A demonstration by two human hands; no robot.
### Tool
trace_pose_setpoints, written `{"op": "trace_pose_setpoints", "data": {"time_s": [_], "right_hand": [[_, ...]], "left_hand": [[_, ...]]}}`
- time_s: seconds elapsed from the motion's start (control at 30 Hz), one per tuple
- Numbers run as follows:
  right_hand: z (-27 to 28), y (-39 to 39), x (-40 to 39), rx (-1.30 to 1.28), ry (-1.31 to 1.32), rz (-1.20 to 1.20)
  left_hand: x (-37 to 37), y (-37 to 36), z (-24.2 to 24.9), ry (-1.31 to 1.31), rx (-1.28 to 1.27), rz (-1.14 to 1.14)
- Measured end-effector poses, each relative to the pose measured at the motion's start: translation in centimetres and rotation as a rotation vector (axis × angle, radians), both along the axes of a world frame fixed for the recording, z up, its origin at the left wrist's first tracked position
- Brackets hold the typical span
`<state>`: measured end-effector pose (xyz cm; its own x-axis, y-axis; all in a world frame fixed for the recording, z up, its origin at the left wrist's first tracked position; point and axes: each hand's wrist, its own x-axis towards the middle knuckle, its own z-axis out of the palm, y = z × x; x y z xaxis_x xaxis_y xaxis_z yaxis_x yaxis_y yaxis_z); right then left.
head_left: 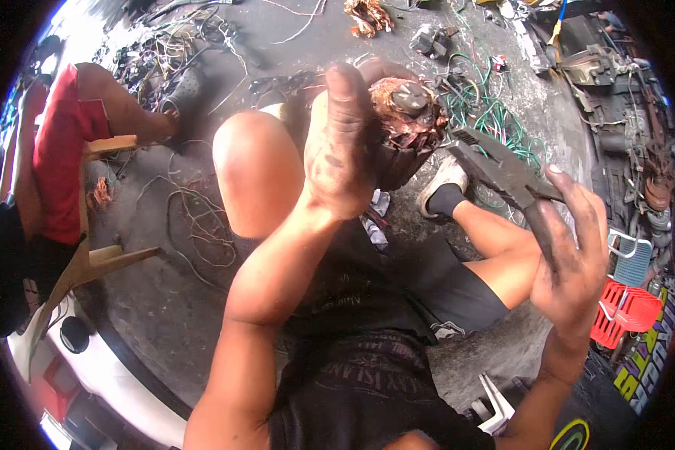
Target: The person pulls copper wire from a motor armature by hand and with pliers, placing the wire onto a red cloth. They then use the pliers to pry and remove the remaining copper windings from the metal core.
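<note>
My left hand (343, 142), blackened with grime, is wrapped round a motor armature with copper windings (409, 112) and holds it up above my lap. A round metal shaft end shows at its top. In my right hand (574, 255) is a pair of dark pliers (502, 171). Their jaws point up and left, close to the right side of the armature. Whether the jaws touch it, I cannot tell.
Green wires (495, 120) lie tangled on the floor beyond the pliers. Copper scrap (367, 16) is at the top. A person in red shorts (60, 161) sits at the left. Red plastic baskets (626, 309) stand at the right, below metal parts.
</note>
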<state>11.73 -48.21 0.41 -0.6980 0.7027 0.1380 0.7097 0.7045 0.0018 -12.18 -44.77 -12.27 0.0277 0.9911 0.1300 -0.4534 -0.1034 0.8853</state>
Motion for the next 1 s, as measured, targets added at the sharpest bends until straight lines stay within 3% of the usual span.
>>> {"op": "trace_pose_setpoints", "data": {"time_s": [0.1, 0.13, 0.27, 0.33, 0.47, 0.57, 0.6, 0.7, 0.87, 1.0], "right_hand": [[1.2, -0.5, 0.2, 0.009, -0.072, -0.021], [1.5, -0.7, 0.1, 0.013, -0.105, -0.03], [2.4, -0.5, -0.4, 0.04, -0.213, -0.008], [2.8, 0.0, -0.5, 0.031, -0.235, 0.014], [4.9, 0.2, -1.6, 0.0, -0.401, 0.016], [5.9, 0.9, -2.2, -0.044, -0.452, 0.027], [6.0, 1.1, -2.8, -0.014, -0.474, 0.04], [6.3, 1.1, -3.7, -0.072, -0.634, -0.071], [4.4, 2.1, -3.5, -0.007, -0.644, -0.032], [2.5, 3.0, -2.1, -0.088, -0.366, 0.062]], "left_hand": [[0.0, 0.3, -0.4, 0.049, 0.048, -0.03], [1.2, 0.3, -0.5, -0.044, 0.035, 0.12], [1.1, 0.4, -0.9, -0.049, 0.039, 0.137], [0.9, 1.1, -1.6, 0.104, 0.329, 0.188], [0.2, 0.9, -1.1, 0.329, 0.431, 0.273], [0.1, 0.6, -0.5, 0.359, 0.406, 0.24], [-0.2, 0.2, 0.1, 0.522, 0.331, 0.191], [-0.1, 0.1, -0.1, 0.491, 0.271, 0.191], [-0.4, 0.5, -1.0, 0.472, 0.239, 0.23], [-0.7, 0.5, -1.0, 0.316, 0.152, 0.202]]}}
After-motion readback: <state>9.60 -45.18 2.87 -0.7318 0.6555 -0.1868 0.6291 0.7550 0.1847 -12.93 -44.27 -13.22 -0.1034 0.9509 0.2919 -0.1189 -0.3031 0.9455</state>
